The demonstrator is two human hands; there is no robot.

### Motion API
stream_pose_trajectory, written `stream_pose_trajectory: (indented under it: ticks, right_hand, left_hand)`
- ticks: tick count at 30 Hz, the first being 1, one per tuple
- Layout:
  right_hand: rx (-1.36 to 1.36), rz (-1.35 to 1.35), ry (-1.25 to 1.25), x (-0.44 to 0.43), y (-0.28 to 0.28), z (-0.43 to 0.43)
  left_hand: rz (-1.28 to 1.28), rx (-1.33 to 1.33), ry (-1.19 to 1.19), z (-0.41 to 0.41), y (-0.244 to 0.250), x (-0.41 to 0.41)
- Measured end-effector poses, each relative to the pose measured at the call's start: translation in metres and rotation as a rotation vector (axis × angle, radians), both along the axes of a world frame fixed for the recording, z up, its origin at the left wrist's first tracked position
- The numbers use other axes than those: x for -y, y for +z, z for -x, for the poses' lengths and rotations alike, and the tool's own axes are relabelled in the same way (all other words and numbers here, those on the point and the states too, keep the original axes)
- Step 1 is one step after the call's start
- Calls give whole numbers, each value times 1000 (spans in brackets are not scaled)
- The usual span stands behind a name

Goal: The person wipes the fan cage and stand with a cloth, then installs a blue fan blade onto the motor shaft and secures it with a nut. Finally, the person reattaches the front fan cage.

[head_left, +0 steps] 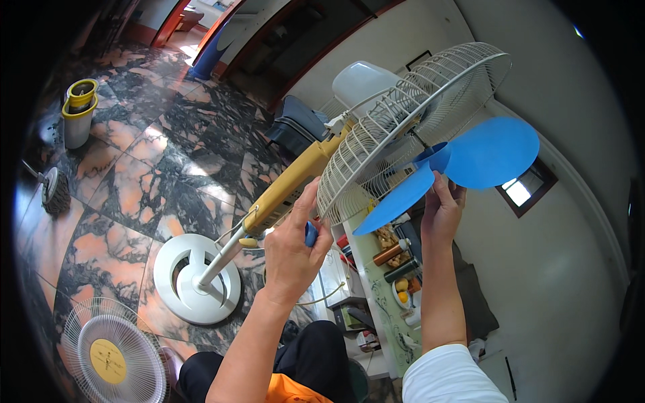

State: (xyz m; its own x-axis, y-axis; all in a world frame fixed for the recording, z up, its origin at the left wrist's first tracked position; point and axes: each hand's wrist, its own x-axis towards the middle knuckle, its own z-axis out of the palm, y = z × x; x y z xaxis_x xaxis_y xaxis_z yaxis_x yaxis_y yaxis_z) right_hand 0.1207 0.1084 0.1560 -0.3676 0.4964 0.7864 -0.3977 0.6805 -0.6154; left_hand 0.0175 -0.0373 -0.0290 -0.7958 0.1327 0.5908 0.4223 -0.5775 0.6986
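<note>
A pedestal fan with a yellow column point(284, 184) and a round white base point(166, 282) stands tilted in view before me. Its white wire rear grille point(347, 166) has no front cover on it. My right hand point(443, 204) grips the blue fan blade point(491, 151) from below, close to its hub. The hub point(432, 157) is at the end of the metal shaft point(417, 137); how far it sits on the shaft cannot be made out. My left hand point(297, 247) holds a small blue round part point(311, 234) in curled fingers, with fingertips against the grille's lower rim.
On the floor at lower left lies the front grille point(85, 337) with its yellow centre disc. A mop bucket point(78, 128) and mop head point(54, 194) are farther left. Beside me, a table point(385, 307) carries bottles and fruit. A dark chair point(297, 123) stands behind the fan.
</note>
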Motion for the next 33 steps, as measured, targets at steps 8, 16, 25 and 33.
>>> stream_pose_trajectory:
  ticks: [8,16,25,33]
  right_hand:
    - [43,-187,-60,3,0,9]
    - [137,-305,-155,0,6,14]
    - [191,-449,-302,-9,10,17]
    - [207,-425,-305,-14,10,15]
  left_hand:
    - [-8,-21,18,0,1,5]
    - [-16,-81,87,3,6,8]
    - [60,-83,46,0,7,13]
    - [77,-121,107,-5,11,11]
